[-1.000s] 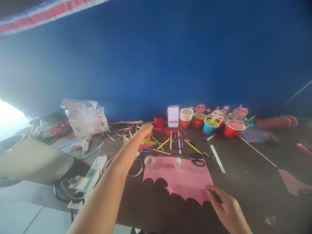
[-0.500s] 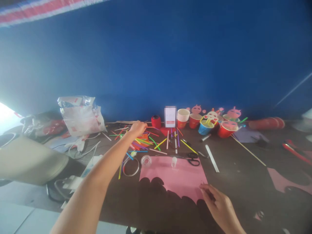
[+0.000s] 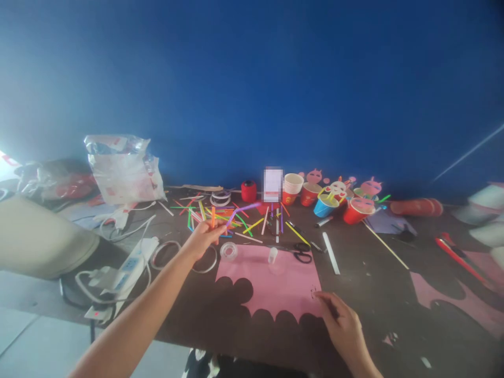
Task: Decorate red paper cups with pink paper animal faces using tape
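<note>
My left hand (image 3: 203, 236) is closed in a pinch on two straws, an orange one and a bent purple one (image 3: 240, 210), lifted just above the scattered pile of coloured straws (image 3: 220, 216). My right hand (image 3: 340, 323) rests on the dark table, fingers pressing the lower right corner of a pink paper sheet (image 3: 275, 281) whose near edge is cut in scallops. A roll of clear tape (image 3: 229, 251) and a small clear bottle (image 3: 272, 255) sit on the sheet's far edge. Black scissors (image 3: 301, 255) lie beside them.
Decorated red and blue paper cups (image 3: 334, 202) and a stack of white cups (image 3: 293, 184) line the blue wall. A plastic bag (image 3: 120, 170), a power strip with cables (image 3: 126, 268), a white strip (image 3: 329, 252) and more pink paper (image 3: 452, 296) lie around.
My left hand drew back from the far straw pile toward me and now holds an orange and a purple straw lifted off the table. The view shifted slightly; my right hand stayed on the pink sheet.
</note>
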Motion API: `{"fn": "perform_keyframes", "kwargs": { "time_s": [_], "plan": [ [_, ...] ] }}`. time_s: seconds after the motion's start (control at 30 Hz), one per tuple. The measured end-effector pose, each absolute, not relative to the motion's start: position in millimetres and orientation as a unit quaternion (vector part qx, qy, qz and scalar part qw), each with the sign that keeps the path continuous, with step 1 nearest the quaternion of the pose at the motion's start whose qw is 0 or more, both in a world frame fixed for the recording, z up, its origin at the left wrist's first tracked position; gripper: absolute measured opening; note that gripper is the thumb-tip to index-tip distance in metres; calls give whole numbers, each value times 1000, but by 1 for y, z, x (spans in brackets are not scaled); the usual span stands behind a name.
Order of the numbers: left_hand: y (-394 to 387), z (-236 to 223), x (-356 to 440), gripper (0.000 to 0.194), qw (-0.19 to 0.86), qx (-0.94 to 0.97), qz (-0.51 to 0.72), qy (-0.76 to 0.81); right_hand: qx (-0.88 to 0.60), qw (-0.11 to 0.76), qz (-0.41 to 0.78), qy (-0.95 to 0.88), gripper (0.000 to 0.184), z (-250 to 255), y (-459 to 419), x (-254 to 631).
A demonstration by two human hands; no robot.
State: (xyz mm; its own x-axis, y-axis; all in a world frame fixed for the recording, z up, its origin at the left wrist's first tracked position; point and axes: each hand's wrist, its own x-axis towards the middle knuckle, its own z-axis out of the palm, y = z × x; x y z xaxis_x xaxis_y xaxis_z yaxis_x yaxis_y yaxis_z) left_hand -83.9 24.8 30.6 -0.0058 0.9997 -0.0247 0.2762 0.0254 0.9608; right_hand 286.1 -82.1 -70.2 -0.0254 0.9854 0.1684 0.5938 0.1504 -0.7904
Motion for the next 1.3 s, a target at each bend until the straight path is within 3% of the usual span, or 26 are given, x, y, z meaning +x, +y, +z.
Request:
{"fn": "perform_keyframes", "kwargs": {
  "time_s": [0.3, 0.5, 0.67, 0.73, 0.97, 1.13, 1.3],
  "plan": [
    [8, 17, -74, 28, 493, 476, 439, 581, -622, 486, 331, -517, 25, -59, -87, 304],
    [-13, 22, -60, 24, 528, 489, 426, 548, -627, 410, 282, -599, 28, -20, -62, 302],
    [-31, 8, -43, 28, 598, 349, 509, 511, -600, 322, 210, -702, 25, 6, 8, 281],
    [-40, 0, -38, 31, 610, 311, 520, 511, -628, 227, 161, -727, 22, 8, 46, 266],
    [-75, -13, -39, 29, 585, 299, 515, 551, -684, 114, 140, -707, 24, -6, 145, 213],
    [-90, -17, -48, 27, 580, 295, 510, 563, -713, 80, 150, -680, 26, -13, 165, 204],
    [-91, -22, -51, 24, 574, 287, 522, 561, -716, 113, 163, -669, 22, -12, 155, 225]
  ]
}}
